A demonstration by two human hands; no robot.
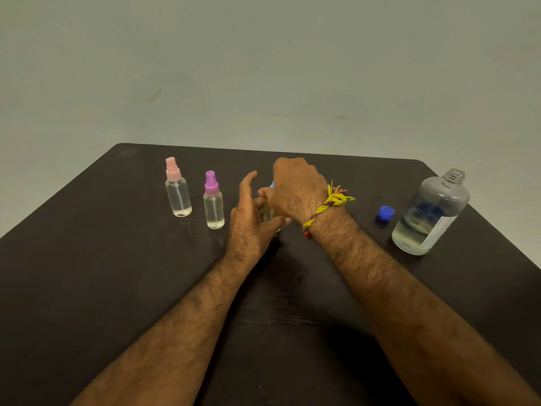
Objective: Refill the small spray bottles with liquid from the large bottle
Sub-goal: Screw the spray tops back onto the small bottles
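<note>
3rd spray bottle (268,213) mostly hidden btwn hands | cap colour unclear | forearms cut off

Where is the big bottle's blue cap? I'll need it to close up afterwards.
In the head view, the blue cap sits on the table at right, just left of the open large bottle, beyond the right forearm.

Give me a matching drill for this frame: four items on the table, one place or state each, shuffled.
Items:
1. pink-top sprayer
2. purple-top sprayer
3. blue cap
4. large bottle

Places or states:
A. uncapped, neck open, far right
B. lying loose on the table, just left of the large bottle
C. farthest left, capped, upright
D. capped, upright, next to the left hand

Pairs: 1-C, 2-D, 3-B, 4-A
</note>
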